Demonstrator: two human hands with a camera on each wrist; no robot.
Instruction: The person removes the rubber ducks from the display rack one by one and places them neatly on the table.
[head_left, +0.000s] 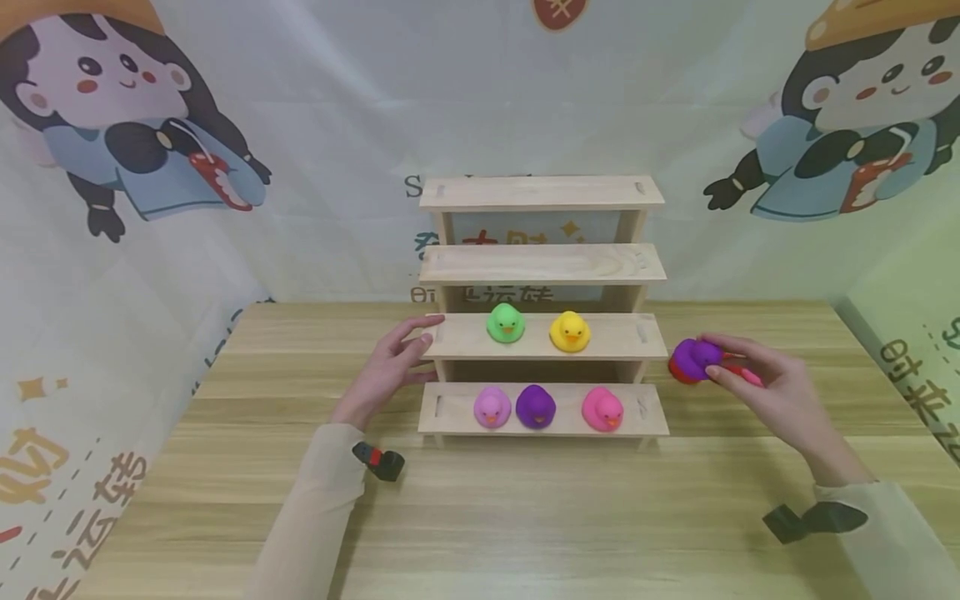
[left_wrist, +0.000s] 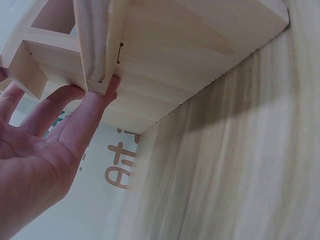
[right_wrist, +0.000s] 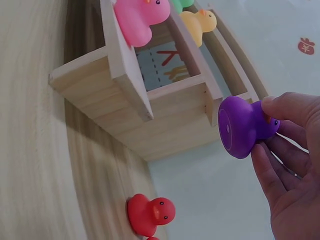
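Note:
A pale wooden tiered shelf [head_left: 540,263] stands on the table. My left hand [head_left: 382,371] grips the left end of its second board from the bottom, with fingers above and below. In the left wrist view, fingertips lie right at the board's end [left_wrist: 97,75]. Off the shelf's right side, my right hand [head_left: 772,392] pinches a purple rubber duck [right_wrist: 242,125] between thumb and fingers, its flat base showing in the right wrist view. A green duck [head_left: 506,323] and a yellow duck [head_left: 570,332] sit on the second board. On the lowest are lilac [head_left: 492,407], purple [head_left: 536,407] and pink [head_left: 603,409] ducks.
A red duck [right_wrist: 150,215] lies on the table right of the shelf, partly covered by the held duck in the head view. Something bright pink [head_left: 752,378] shows beside my right fingers. A printed cloth backdrop [head_left: 337,150] hangs behind the table.

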